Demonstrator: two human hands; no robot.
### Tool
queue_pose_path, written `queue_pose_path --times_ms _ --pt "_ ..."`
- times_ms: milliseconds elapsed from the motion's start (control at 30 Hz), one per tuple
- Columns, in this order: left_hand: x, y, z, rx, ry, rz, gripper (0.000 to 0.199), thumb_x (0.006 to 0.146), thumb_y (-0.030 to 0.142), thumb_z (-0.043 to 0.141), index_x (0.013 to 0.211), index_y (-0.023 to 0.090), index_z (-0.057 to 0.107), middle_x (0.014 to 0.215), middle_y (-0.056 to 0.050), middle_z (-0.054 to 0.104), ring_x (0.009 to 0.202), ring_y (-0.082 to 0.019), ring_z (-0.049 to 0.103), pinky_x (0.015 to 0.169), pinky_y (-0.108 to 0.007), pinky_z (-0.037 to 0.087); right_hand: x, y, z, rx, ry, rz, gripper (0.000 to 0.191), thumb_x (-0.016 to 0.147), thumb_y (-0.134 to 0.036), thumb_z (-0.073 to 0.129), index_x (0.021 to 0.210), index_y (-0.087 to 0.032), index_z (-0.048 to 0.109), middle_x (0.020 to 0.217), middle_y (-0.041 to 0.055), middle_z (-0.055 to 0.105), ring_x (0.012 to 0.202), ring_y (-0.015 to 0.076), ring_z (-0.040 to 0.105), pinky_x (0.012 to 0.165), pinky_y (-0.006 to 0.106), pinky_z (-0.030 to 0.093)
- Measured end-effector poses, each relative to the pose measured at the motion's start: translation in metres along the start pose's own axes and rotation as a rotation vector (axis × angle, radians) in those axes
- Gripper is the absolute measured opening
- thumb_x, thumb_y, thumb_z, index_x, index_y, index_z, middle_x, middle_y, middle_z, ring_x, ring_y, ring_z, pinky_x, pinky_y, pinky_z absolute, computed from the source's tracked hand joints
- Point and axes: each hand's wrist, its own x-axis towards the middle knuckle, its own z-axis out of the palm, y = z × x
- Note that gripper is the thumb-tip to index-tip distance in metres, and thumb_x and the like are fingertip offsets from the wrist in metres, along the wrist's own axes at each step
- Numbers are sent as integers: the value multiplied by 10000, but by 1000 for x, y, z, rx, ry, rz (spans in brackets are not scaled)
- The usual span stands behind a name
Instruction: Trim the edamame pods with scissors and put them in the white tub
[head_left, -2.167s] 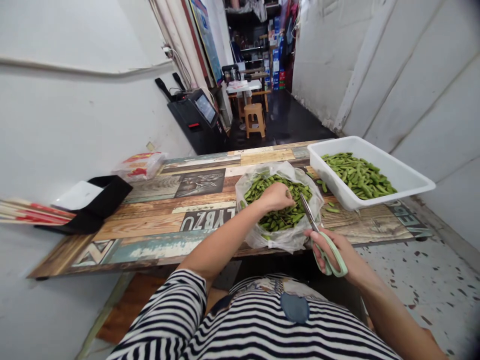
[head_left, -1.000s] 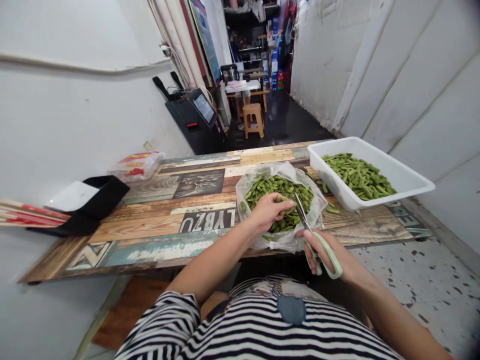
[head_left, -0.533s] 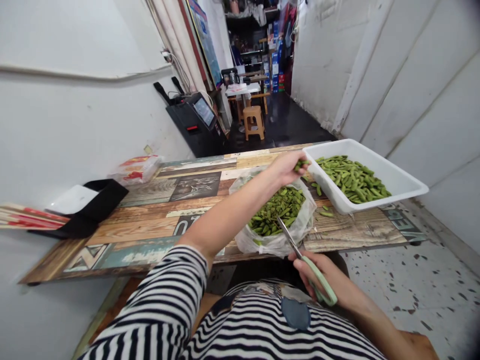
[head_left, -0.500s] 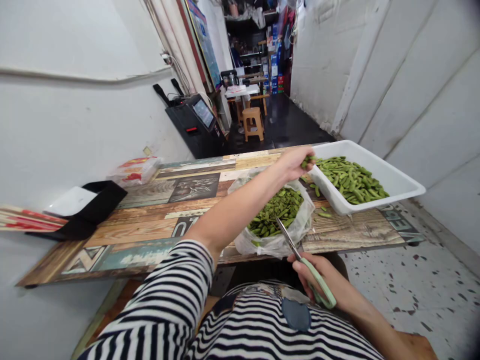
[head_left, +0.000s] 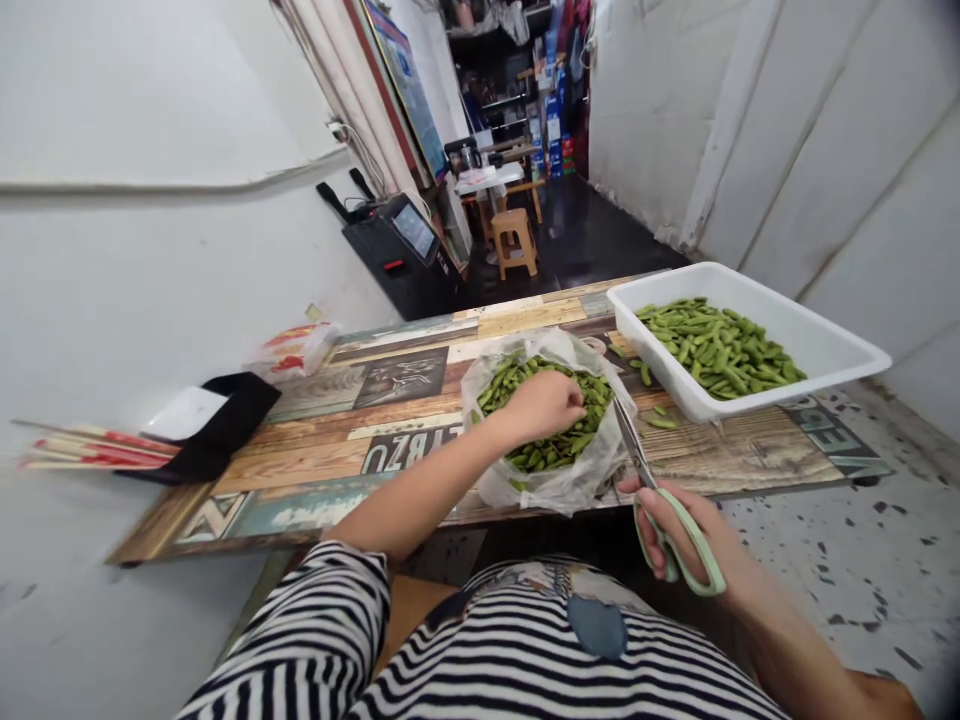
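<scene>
My left hand (head_left: 546,404) is over the green pods (head_left: 544,455), which look like edamame, in a pale plastic bag (head_left: 495,487) with its mouth spread wide. Its fingers curl down into the pods, and whatever they hold is hidden. In my right hand (head_left: 694,525) is a pair of scissors (head_left: 697,545) with light green handles. Their blades point up and away, beside the bag's right edge. A white tray (head_left: 847,358) to the right holds more green pods (head_left: 724,345).
Several loose pods (head_left: 660,420) lie on the patchwork-patterned table (head_left: 420,420) between bag and tray. At the left are a black holder (head_left: 240,415) with chopsticks (head_left: 105,447) and a plastic packet (head_left: 296,352). A black touchscreen machine (head_left: 405,250) stands beyond the table.
My left hand has moved from the tray's near corner back and left to the bag; the pods seen in it earlier are out of sight. The scissors have shifted right.
</scene>
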Motion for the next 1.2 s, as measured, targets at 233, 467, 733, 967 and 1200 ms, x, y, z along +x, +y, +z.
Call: queue_pose_path --times_ms 233,467,733,967,1200 --pt "-1 -18 20 -234 -62 -32 66 691 191 659 638 166 687 645 -33 638 608 -131 526 601 -214 367 1 -6 11 -73 -31 22 495 809 -612 540 1063 -187 521 568 -68 461 404 107 463 368 223 419" --pt "-29 -24 6 -779 -174 -162 266 786 346 570 763 108 687 666 -29 665 476 -56 396 481 -186 303 5 -19 14 -397 -102 -81 397 896 -519 467 1073 -173 547 536 -47 526 478 133 527 480 241 446" --pt "-37 -36 -8 -688 -152 -74 196 733 275 641 667 105 712 649 -26 685 629 -101 556 650 -192 414 12 -30 24 -473 -146 -22 416 871 -596 451 904 -194 552 443 -85 434 367 107 455 380 206 373" --pt "-41 -40 -7 -1125 -199 -331 65 730 140 661 744 104 609 599 -13 646 504 -82 569 547 -205 462 16 -26 29 -329 -107 30 443 817 -646 495 856 -206 528 495 -79 461 368 104 451 360 217 388" --pt "-44 -34 10 -1657 97 -429 152 738 33 670 722 98 533 724 -63 697 718 -103 688 718 -190 538 12 -33 33 -281 -214 -50 533 869 -674 367 974 -178 529 604 -26 552 508 141 549 534 271 447"
